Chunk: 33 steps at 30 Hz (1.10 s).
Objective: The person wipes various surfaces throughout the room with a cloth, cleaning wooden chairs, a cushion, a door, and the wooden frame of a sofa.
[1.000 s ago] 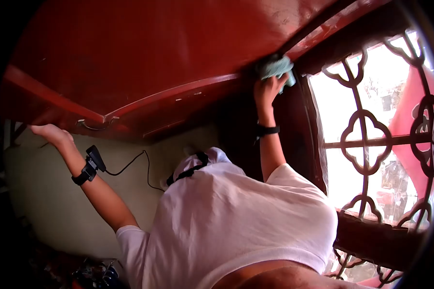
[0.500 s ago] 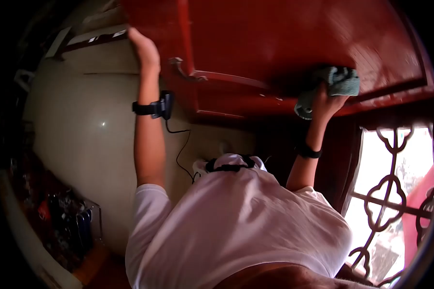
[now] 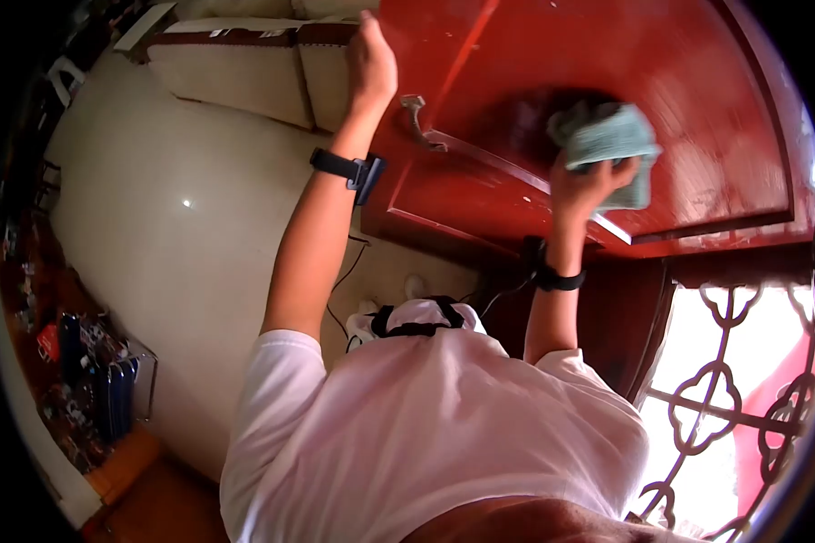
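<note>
A red wooden door (image 3: 697,100) with a curved metal handle (image 3: 418,127) stands open in front of me. My left hand (image 3: 371,68) is at its free edge, above the handle; the fingers are closed round the edge, partly out of sight. Against the door's panel, my right hand (image 3: 581,185) grips a folded grey-green cloth (image 3: 611,140), blurred by motion. The cloth covers part of the panel near its lower moulding.
At the right is a bright window with a dark metal grille (image 3: 706,407). A pale sofa (image 3: 235,77) stands beyond the door, across the tiled floor (image 3: 181,244). Folded chairs (image 3: 122,398) and clutter line the left side. A black cable (image 3: 340,290) hangs beside me.
My view has shifted, so the door edge and left hand appear farther right. The right hand has moved the cloth across the panel, away from the window side. The left hand stays at the edge.
</note>
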Tool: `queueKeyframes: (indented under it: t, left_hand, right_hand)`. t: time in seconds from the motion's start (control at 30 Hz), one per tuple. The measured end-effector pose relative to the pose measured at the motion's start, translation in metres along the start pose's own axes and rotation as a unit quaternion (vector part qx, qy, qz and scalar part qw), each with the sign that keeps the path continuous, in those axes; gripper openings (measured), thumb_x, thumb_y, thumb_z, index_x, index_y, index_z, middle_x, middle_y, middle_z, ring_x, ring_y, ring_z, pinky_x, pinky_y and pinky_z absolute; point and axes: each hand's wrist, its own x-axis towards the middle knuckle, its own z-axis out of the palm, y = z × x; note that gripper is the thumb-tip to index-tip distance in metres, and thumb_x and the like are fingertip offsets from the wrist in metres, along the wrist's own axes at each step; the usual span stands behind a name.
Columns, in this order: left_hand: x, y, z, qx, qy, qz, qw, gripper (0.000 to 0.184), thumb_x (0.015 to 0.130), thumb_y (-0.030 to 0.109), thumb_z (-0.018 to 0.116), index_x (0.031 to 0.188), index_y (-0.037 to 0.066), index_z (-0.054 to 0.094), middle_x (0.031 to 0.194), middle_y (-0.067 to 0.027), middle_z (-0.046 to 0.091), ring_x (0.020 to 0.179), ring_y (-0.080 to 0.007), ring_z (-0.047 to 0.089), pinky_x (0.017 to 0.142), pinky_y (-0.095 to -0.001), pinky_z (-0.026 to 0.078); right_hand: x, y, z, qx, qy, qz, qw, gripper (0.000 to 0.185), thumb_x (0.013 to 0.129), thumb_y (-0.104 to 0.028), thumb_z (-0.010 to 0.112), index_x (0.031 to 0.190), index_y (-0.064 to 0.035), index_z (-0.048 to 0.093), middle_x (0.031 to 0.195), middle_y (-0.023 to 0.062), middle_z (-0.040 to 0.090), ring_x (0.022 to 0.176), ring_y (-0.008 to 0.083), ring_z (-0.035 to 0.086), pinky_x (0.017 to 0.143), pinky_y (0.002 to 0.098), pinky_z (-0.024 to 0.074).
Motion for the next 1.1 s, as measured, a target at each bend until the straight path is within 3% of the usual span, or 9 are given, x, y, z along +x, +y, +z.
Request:
queueKeyframes:
  t: [0.07, 0.27, 0.3, 0.4, 0.6, 0.7, 0.8, 0.93, 1.1]
  left_hand:
    - [0.003, -0.015, -0.002, -0.013, -0.016, 0.012, 1.0, 0.062, 0.103, 0.047, 0.025, 0.116, -0.004, 0.059, 0.114, -0.0146, 0.066, 0.105, -0.0285, 0.058, 0.094, -0.0394, 0.042]
    - [0.001, 0.003, -0.005, 0.032, -0.039, -0.054, 0.997, 0.062, 0.103, 0.045, 0.027, 0.106, -0.009, 0.058, 0.103, -0.0214, 0.066, 0.098, -0.0302, 0.059, 0.088, -0.0399, 0.045]
    - [-0.003, 0.013, -0.002, -0.007, 0.017, 0.024, 1.0, 0.048, 0.103, 0.033, 0.031, 0.081, -0.005, 0.05, 0.082, -0.0309, 0.058, 0.079, -0.049, 0.052, 0.068, -0.0508, 0.04]
    - [-0.002, 0.008, -0.004, -0.02, 0.004, 0.014, 1.0, 0.047, 0.103, 0.034, 0.031, 0.087, -0.005, 0.052, 0.085, -0.0313, 0.058, 0.084, -0.0493, 0.055, 0.072, -0.0504, 0.042]
    - [0.0, 0.007, -0.012, -0.008, -0.134, -0.102, 0.986, 0.055, 0.105, 0.039, 0.029, 0.107, -0.007, 0.058, 0.107, -0.0306, 0.063, 0.104, -0.0387, 0.063, 0.086, -0.0406, 0.048]
    - [0.0, -0.008, -0.006, -0.042, -0.114, -0.021, 0.992, 0.062, 0.105, 0.041, 0.026, 0.126, -0.012, 0.051, 0.125, -0.0333, 0.056, 0.121, -0.0401, 0.055, 0.098, -0.0397, 0.044]
    - [0.004, -0.004, -0.009, -0.015, -0.14, -0.04, 0.989, 0.057, 0.106, 0.042, 0.024, 0.1, -0.007, 0.052, 0.094, -0.0269, 0.058, 0.09, -0.0362, 0.058, 0.084, -0.0407, 0.045]
    - [0.008, -0.012, -0.011, 0.006, -0.195, 0.01, 0.981, 0.038, 0.107, 0.033, 0.03, 0.1, -0.001, 0.046, 0.08, -0.0143, 0.047, 0.07, -0.0261, 0.045, 0.07, -0.0368, 0.042]
    - [0.012, -0.02, 0.0, -0.086, -0.219, 0.016, 0.972, 0.033, 0.104, 0.035, 0.043, 0.103, 0.002, 0.047, 0.078, -0.0078, 0.046, 0.068, -0.0164, 0.041, 0.064, -0.0325, 0.041]
  right_hand:
    - [0.03, 0.0, 0.001, -0.008, -0.068, 0.005, 0.998, 0.05, 0.066, -0.021, 0.079, 0.114, -0.0136, 0.068, 0.146, 0.0203, 0.04, 0.143, 0.0434, 0.022, 0.111, 0.0694, -0.0005]
    - [-0.002, -0.066, 0.044, 0.009, -0.297, -0.112, 0.948, 0.069, 0.062, -0.023, 0.082, 0.125, -0.0132, 0.055, 0.142, 0.014, 0.04, 0.137, 0.0419, 0.031, 0.111, 0.0654, 0.0143]
    - [-0.02, -0.071, 0.06, 0.105, -0.303, -0.094, 0.942, 0.069, 0.059, -0.018, 0.08, 0.123, -0.0092, 0.054, 0.141, 0.0135, 0.04, 0.136, 0.0402, 0.032, 0.111, 0.0643, 0.0131]
    - [-0.07, -0.068, 0.072, 0.117, -0.337, -0.09, 0.93, 0.064, 0.061, -0.015, 0.075, 0.122, -0.0085, 0.055, 0.141, 0.0123, 0.042, 0.135, 0.0382, 0.032, 0.11, 0.0603, 0.0138]
    - [-0.098, -0.052, 0.084, 0.195, -0.279, -0.075, 0.937, 0.053, 0.064, -0.017, 0.072, 0.114, -0.0041, 0.058, 0.128, 0.015, 0.05, 0.121, 0.0386, 0.044, 0.104, 0.0526, 0.0297]
    - [-0.075, -0.047, 0.083, 0.154, -0.287, -0.142, 0.935, 0.048, 0.068, -0.03, 0.069, 0.109, -0.0063, 0.062, 0.125, 0.0144, 0.053, 0.115, 0.0382, 0.046, 0.1, 0.0509, 0.0319]
    - [-0.032, -0.032, 0.077, 0.138, -0.286, -0.148, 0.937, 0.063, 0.083, -0.057, 0.054, 0.119, -0.0055, 0.063, 0.131, 0.0161, 0.051, 0.118, 0.0383, 0.045, 0.102, 0.0538, 0.0283]
    - [0.021, -0.053, 0.071, 0.083, -0.116, -0.081, 0.986, 0.06, 0.079, -0.036, 0.066, 0.13, -0.0056, 0.059, 0.151, 0.0234, 0.036, 0.143, 0.0445, 0.023, 0.116, 0.0576, -0.0051]
    - [-0.016, -0.067, 0.1, 0.111, -0.125, 0.002, 0.986, 0.066, 0.077, -0.035, 0.066, 0.132, -0.0035, 0.053, 0.14, 0.023, 0.043, 0.135, 0.046, 0.031, 0.114, 0.0588, 0.0059]
